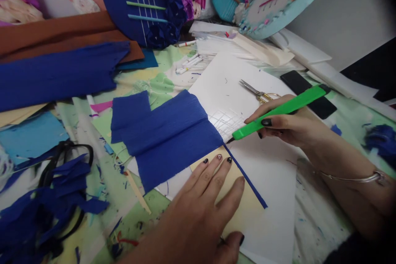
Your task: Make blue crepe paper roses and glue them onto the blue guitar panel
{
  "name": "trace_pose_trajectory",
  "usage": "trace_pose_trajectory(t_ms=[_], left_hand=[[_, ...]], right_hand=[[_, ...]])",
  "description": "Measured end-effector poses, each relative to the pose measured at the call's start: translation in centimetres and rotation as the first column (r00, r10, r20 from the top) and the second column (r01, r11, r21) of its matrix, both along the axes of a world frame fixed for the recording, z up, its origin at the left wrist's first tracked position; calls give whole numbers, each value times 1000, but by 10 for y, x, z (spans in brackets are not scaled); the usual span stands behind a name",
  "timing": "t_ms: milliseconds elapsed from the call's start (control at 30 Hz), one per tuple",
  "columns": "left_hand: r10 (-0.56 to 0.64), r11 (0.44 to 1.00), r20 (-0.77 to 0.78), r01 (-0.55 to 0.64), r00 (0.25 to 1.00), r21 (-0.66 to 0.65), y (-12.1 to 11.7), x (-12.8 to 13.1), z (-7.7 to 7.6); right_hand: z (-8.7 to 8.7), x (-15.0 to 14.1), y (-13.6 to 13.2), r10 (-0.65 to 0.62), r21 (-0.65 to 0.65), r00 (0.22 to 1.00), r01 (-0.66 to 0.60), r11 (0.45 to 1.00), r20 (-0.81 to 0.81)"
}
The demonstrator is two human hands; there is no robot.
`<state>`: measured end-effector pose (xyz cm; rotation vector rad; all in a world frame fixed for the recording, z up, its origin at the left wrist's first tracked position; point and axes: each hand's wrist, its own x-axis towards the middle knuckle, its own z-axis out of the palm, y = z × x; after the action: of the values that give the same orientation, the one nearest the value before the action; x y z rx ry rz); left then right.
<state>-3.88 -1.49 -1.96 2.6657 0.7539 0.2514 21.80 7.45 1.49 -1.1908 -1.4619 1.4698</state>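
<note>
My right hand (287, 121) grips a green utility knife (278, 113), its dark blade tip down at the edge of a blue crepe paper sheet (176, 132). A narrow blue strip (247, 179) runs from near the tip toward the lower right, along the side of a cream card (236, 198). My left hand (210, 198) lies on that card with its fingers spread flat, the fingertips near the blue sheet's edge. Beneath them is a white board (272, 165), scored with crossing cut lines near the blade.
Gold-handled scissors (256, 90) lie on the board, with a black phone (309, 95) beyond. Blue scraps (71, 194) and folded blue paper (55, 74) are at left. Decorated round panels (136, 4) stand at the back. White sticks (190, 64) lie near the board's far edge.
</note>
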Motion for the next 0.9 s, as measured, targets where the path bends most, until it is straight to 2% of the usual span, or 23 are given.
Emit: trace_pose_trajectory(t_ms=[267, 400, 900], left_hand=[[0, 1000, -1, 0, 1000, 8, 0, 0, -1], [8, 1000, 0, -8, 1000, 16, 0, 0, -1], [3, 999, -5, -3, 1000, 38, 0, 0, -1]], right_hand=[[4, 0, 1, -29, -20, 999, 28, 999, -24], [3, 2, 0, -28, -4, 999, 28, 1000, 20], [-1, 3, 1, -3, 61, 1000, 3, 998, 6]])
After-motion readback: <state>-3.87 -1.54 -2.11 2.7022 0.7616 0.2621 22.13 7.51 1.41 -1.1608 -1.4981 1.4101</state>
